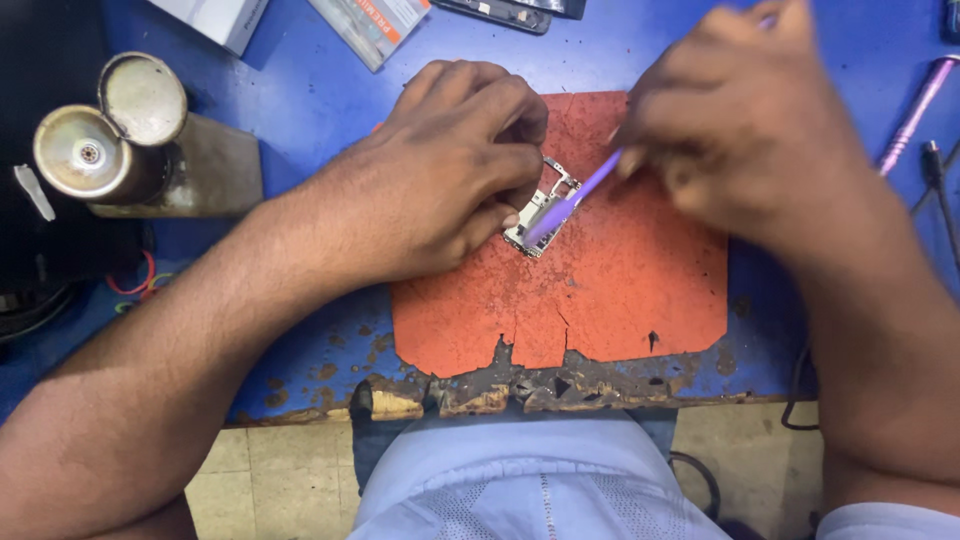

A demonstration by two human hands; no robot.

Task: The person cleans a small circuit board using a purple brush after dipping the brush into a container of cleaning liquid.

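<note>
Pale grey shirt fabric (530, 490) fills the bottom edge, closest to the lens, below the chipped front lip of the blue worktable (300, 340).

Far left: two dull metal round-topped cylinders on a grey block (120, 135).

Your left hand (440, 170) is curled, fingertips pinched on the left side of the small silver circuit board with a metal frame (540, 215), pinning it to the worn orange-red mat (620, 290). This hand is the nearer one to the board.

Board sits mid-mat, just right of your left fingertips and down-left of your right hand. Its long axis runs diagonally, lower left to upper right.

Your right hand (740, 130) is blurred; it seems closed on the thin purple plastic pry tool (575, 195), whose tip lies on the board.

Packages along the top edge: white box corner (215, 18) at left, then a flat grey pack with an orange stripe (370, 25), then a dark slab (500, 12). Right edge: a pink-purple pen-shaped tool (915, 110).
</note>
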